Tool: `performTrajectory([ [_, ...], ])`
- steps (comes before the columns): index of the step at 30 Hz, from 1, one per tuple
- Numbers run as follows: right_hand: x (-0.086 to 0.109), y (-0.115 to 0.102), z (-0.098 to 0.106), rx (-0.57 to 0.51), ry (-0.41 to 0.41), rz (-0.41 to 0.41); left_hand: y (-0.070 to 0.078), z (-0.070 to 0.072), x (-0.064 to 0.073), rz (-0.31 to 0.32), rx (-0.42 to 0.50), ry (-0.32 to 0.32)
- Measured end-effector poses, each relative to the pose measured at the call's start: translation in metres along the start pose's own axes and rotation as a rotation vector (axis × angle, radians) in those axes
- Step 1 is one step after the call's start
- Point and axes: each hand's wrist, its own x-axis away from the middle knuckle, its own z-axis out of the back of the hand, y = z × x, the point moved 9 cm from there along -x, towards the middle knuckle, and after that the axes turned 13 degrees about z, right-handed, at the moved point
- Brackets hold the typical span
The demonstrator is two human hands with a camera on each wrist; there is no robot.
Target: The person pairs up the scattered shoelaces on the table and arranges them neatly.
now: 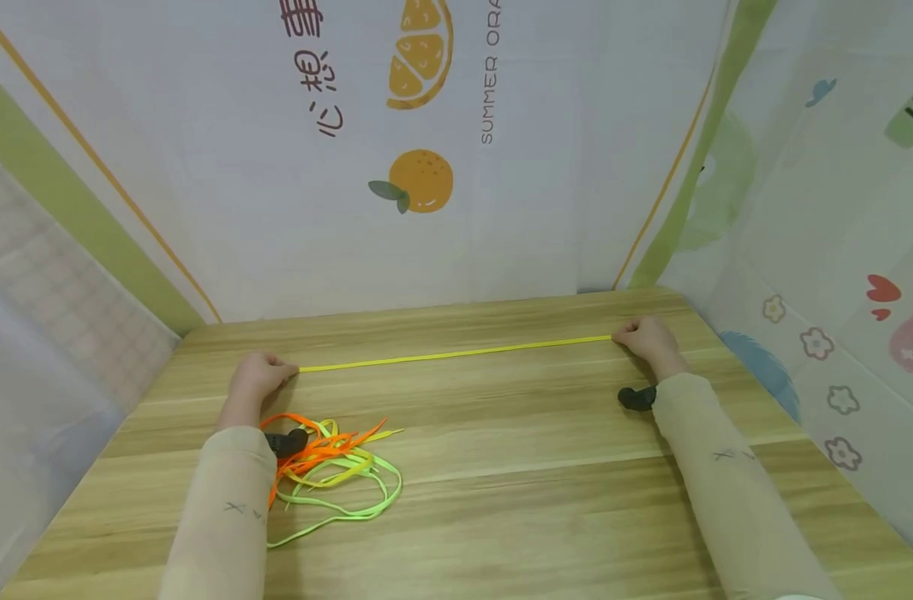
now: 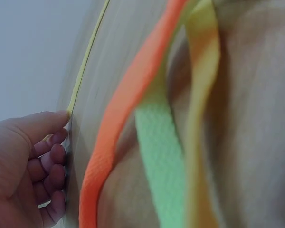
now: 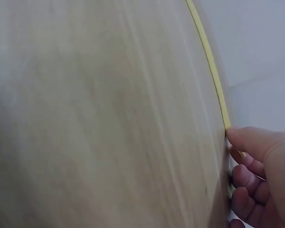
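Observation:
A yellow shoelace (image 1: 456, 355) runs straight and taut across the far part of the wooden table. At its left end my left hand (image 1: 258, 377) pinches it between thumb and index finger; the left wrist view shows the other fingers curled below the thumb. My right hand (image 1: 649, 340) pinches the opposite end, higher up in the head view. A short bit of the shoelace (image 3: 213, 71) shows past the right fingertips. Beside my left wrist lies a loose heap of shoelaces: orange (image 1: 317, 454), light green (image 1: 385, 500) and yellow (image 1: 351, 471).
The wood-grain table (image 1: 516, 517) ends at a white printed cloth (image 1: 524, 208) behind it. More printed cloth hangs along the right side (image 1: 786, 275) and the left side (image 1: 44, 275). Dark wrist cameras stick out from both sleeves, the left one over the heap.

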Motion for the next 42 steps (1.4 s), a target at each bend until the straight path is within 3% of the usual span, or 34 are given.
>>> performTrajectory([
  [7, 0.0, 0.0, -0.002, 0.024, -0.012, -0.013, 0.002, 0.0, 0.002, -0.007, -0.02, 0.027],
  [15, 0.0, -0.001, -0.002, 0.029, -0.035, -0.014, 0.003, 0.0, 0.003, 0.006, -0.014, -0.007],
  [28, -0.001, -0.003, 0.001, 0.0, -0.04, 0.023, 0.011, 0.004, 0.013, -0.089, 0.022, -0.087],
  [42, -0.004, -0.03, 0.003, -0.001, 0.02, 0.103, 0.02, 0.018, 0.031, -0.173, 0.029, -0.075],
])
